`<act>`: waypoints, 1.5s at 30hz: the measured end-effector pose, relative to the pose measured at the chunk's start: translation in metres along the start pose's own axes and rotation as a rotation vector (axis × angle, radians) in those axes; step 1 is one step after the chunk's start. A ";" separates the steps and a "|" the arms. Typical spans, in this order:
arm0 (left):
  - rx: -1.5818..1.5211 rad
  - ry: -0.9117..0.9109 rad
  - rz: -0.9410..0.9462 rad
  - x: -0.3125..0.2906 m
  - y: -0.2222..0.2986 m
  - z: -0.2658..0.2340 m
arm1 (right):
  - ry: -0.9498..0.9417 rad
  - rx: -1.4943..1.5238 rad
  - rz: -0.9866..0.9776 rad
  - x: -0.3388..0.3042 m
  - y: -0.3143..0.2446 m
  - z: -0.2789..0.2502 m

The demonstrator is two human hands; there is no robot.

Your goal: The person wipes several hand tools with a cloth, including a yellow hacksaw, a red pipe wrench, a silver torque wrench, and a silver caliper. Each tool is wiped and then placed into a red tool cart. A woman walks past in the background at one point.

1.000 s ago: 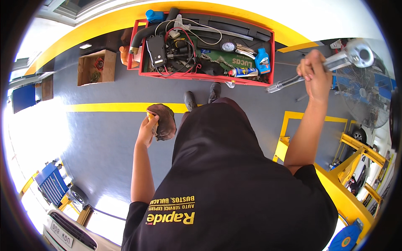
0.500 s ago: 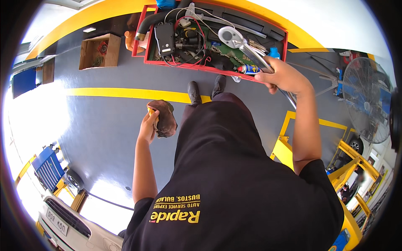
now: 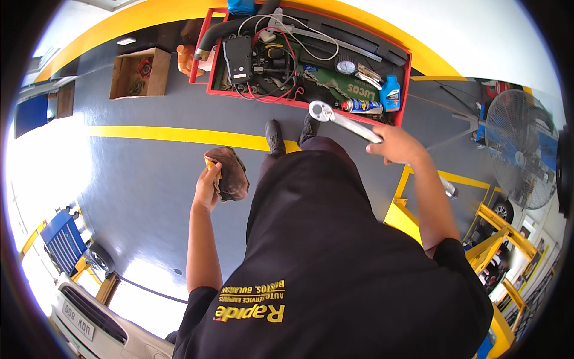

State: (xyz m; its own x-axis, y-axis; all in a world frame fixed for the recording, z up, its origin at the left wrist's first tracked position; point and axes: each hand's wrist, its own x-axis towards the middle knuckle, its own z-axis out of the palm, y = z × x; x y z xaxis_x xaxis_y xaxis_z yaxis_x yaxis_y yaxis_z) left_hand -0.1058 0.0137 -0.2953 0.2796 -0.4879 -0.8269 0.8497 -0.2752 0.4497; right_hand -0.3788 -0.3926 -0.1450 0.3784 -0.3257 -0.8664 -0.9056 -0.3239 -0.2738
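Observation:
My right hand [image 3: 397,145] is wrapped round the middle of a long silver torque wrench [image 3: 353,127]. Its round ratchet head points left, just off the near edge of the red tool tray, and the handle end comes out beyond my wrist. In my left hand [image 3: 207,185] is a bunched, dirty brown rag [image 3: 231,173] with a yellow patch by the fingers, held over the grey floor. The red tray [image 3: 263,97] holds a black box-shaped device [image 3: 237,58] with cables, a round gauge [image 3: 345,64], a spray can [image 3: 362,106] and a blue bottle [image 3: 390,94].
A wooden box [image 3: 139,73] and an orange bottle [image 3: 185,58] stand left of the tray. On the right are a large fan [image 3: 519,149] and yellow lift frames [image 3: 501,234]. A white car [image 3: 107,326] sits at the lower left, near a blue tool cabinet [image 3: 63,238].
My right hand has drawn the torque wrench back from over the tray toward me and tilted it flatter, uncovering the gauge and blue bottle. My left hand with the rag is slightly lower.

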 end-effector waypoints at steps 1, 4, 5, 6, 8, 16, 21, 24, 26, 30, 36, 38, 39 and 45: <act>0.011 -0.027 0.004 0.001 0.005 0.001 | 0.037 -0.037 0.014 -0.003 -0.002 -0.005; 0.055 -0.024 0.025 0.007 0.007 0.003 | 0.262 -0.247 -0.066 -0.002 0.017 -0.002; 0.068 -0.009 0.041 0.010 0.010 0.006 | 0.264 -0.232 -0.021 0.001 0.023 0.000; 0.083 -0.015 0.016 0.012 0.014 0.008 | 0.265 -0.218 0.025 0.001 0.026 0.003; 0.107 -0.005 -0.036 0.003 0.021 0.016 | 0.251 -0.120 0.039 0.007 0.041 0.011; 0.721 0.076 0.300 0.061 0.043 0.074 | 0.348 0.139 0.068 0.015 0.071 0.041; 1.148 -0.138 0.398 0.099 0.120 0.198 | 0.482 0.345 -0.013 0.011 0.087 0.047; 1.412 -0.142 0.622 0.119 0.139 0.263 | 0.516 0.382 -0.010 0.005 0.094 0.038; 1.541 -0.117 0.689 0.140 0.147 0.293 | 0.511 0.425 -0.017 0.004 0.106 0.034; 1.746 -0.057 0.766 0.188 0.173 0.343 | 0.525 0.485 -0.010 0.000 0.127 0.028; 1.883 0.120 0.899 0.278 0.185 0.353 | 0.346 0.765 -0.092 0.000 0.155 0.016; 1.963 0.153 0.847 0.296 0.178 0.349 | 0.299 0.799 -0.085 -0.005 0.157 0.008; 1.960 0.180 0.825 0.301 0.175 0.349 | 0.276 0.816 -0.083 -0.006 0.159 0.005; 1.989 0.222 0.900 0.279 0.157 0.361 | 0.357 0.835 -0.128 0.003 0.174 0.008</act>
State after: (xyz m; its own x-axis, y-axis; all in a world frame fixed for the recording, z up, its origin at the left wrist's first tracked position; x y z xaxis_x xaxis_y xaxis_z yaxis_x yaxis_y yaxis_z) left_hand -0.0554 -0.4645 -0.3337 0.3802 -0.9014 -0.2073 -0.8932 -0.4160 0.1709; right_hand -0.5369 -0.4431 -0.1980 0.3966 -0.6317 -0.6660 -0.6438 0.3258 -0.6924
